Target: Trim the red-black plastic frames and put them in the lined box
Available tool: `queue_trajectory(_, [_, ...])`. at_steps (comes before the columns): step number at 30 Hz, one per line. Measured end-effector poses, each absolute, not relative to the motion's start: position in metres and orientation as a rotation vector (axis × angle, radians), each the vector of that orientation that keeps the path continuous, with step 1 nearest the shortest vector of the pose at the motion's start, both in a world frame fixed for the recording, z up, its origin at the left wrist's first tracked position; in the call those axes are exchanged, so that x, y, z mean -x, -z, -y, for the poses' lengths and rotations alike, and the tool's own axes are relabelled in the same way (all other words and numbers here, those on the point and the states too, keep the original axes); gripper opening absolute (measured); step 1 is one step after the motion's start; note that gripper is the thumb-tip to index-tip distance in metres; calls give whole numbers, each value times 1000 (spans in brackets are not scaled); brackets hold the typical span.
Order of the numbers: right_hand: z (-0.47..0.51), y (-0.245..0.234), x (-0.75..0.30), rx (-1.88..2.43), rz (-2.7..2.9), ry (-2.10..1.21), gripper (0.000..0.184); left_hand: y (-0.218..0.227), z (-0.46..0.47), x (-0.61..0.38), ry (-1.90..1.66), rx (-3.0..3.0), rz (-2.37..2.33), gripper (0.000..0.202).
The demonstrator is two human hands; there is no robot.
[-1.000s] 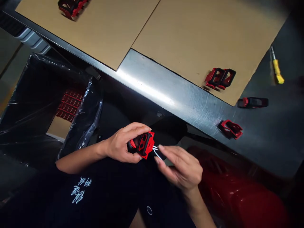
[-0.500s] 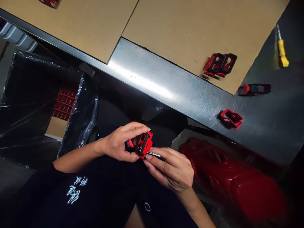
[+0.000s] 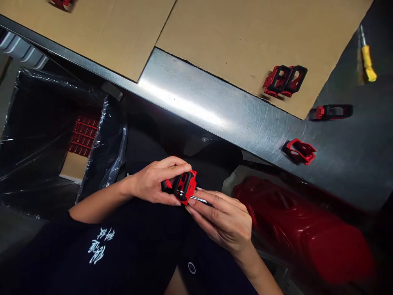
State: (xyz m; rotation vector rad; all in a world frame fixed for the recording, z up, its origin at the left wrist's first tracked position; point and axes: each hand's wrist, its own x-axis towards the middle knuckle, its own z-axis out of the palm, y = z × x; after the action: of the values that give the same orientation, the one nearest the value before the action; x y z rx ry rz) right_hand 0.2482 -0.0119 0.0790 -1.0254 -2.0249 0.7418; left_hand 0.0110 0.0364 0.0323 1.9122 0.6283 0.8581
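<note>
In front of my body, my left hand (image 3: pixel 152 180) is closed around a red and black plastic part (image 3: pixel 190 187), thumb below and fingers above. A small red and black piece (image 3: pixel 167 185) shows in the hollow of the same palm; whether it belongs to the held part I cannot tell. My right hand (image 3: pixel 225 217) pinches a slim metal tool (image 3: pixel 199 199) with a shiny shaft. The tool's near end meets the red part's right side, and its tip is hidden there. The rest of the tool disappears under my right fingers.
Cardboard sheets (image 3: pixel 215 37) cover much of the metal table (image 3: pixel 184 94). Red and black parts (image 3: pixel 285 81), a black and red piece (image 3: pixel 333 111) and a red bracket (image 3: pixel 301 151) lie at right, near a yellow-handled tool (image 3: pixel 367 63). A plastic-lined box (image 3: pixel 39 123) holds several red parts; red bagged material (image 3: pixel 307 229) sits at right.
Very little differs: both hands keep their grips, with the tool still against the red and black part. The view has shifted slightly.
</note>
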Motion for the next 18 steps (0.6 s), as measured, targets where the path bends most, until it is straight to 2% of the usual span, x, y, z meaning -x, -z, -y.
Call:
queue_trajectory(8, [11,-82,-246,968,2070,-724,18,-33,-39,-5,-855,-1943,-637,88])
queue_trajectory(13, [12,-83,-239,970,2128,-626,19,-34,-35,-7,-881,-1952,-728,94])
queue_trajectory(18, [9,-86,-237,1035,2094,-538,22,-26,-34,-7,-992,-1882,-757,83])
